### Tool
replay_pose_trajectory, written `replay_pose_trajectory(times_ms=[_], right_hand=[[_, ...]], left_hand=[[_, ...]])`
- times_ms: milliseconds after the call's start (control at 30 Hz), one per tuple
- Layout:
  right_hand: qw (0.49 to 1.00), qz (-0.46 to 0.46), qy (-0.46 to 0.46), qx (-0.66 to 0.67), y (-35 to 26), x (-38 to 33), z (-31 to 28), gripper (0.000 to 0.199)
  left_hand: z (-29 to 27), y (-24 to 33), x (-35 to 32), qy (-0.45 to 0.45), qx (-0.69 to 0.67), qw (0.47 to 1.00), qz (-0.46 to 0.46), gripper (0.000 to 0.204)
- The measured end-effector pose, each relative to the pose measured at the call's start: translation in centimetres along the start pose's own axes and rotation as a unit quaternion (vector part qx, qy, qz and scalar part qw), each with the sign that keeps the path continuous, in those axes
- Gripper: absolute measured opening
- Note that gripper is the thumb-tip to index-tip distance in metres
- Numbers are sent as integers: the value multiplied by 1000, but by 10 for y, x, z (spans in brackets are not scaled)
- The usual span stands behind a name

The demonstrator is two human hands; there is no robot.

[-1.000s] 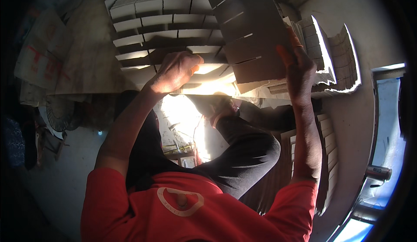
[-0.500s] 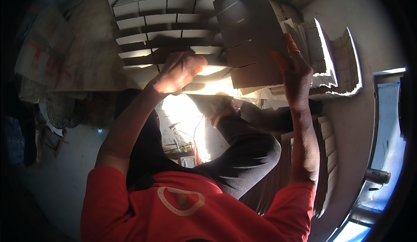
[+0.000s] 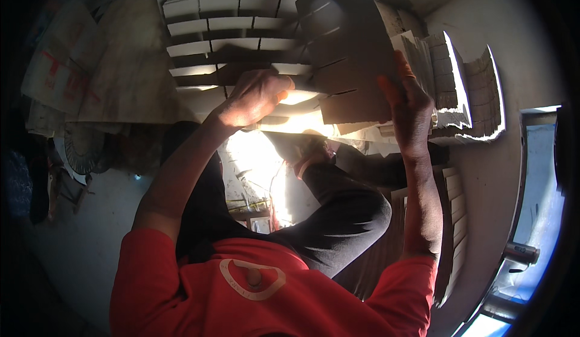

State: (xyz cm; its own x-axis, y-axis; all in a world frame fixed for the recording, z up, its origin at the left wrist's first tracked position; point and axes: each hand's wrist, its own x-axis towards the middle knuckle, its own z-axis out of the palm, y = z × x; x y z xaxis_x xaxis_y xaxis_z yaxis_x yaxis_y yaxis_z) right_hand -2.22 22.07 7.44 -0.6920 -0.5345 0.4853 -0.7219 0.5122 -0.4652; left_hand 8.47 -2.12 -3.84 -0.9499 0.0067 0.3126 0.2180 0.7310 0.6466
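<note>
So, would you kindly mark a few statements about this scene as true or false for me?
1. The right hand grips a dark sheet near its right edge. True.
2. The sheet is uncut throughout. False: several short slits show toward its left edge.
3. The left hand is to the left of the sheet. True.
4. The sheet lies flat with neither hand on it. False: the right hand holds it up at a tilt.
5. The person's shirt is red. True.
</note>
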Motion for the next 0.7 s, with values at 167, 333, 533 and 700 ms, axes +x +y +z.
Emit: replay_pose_trajectory(times_ms=[167,333,533,700], right_hand=[[998,-52,19,-37,-1,2,3,52],[981,112,-122,101,-14,19,-5,50],[971,101,-204,78,-6,27,14,51],[960,120,-246,67,-9,13,36,67]], left_hand=[[-3,4,0,-13,-6,1000,-11,16],[1,-2,3,-15,10,1000,0,15],[3,-2,9,-21,3,1000,1,14],[1,-1,10,-23,-13,999,-18,15]])
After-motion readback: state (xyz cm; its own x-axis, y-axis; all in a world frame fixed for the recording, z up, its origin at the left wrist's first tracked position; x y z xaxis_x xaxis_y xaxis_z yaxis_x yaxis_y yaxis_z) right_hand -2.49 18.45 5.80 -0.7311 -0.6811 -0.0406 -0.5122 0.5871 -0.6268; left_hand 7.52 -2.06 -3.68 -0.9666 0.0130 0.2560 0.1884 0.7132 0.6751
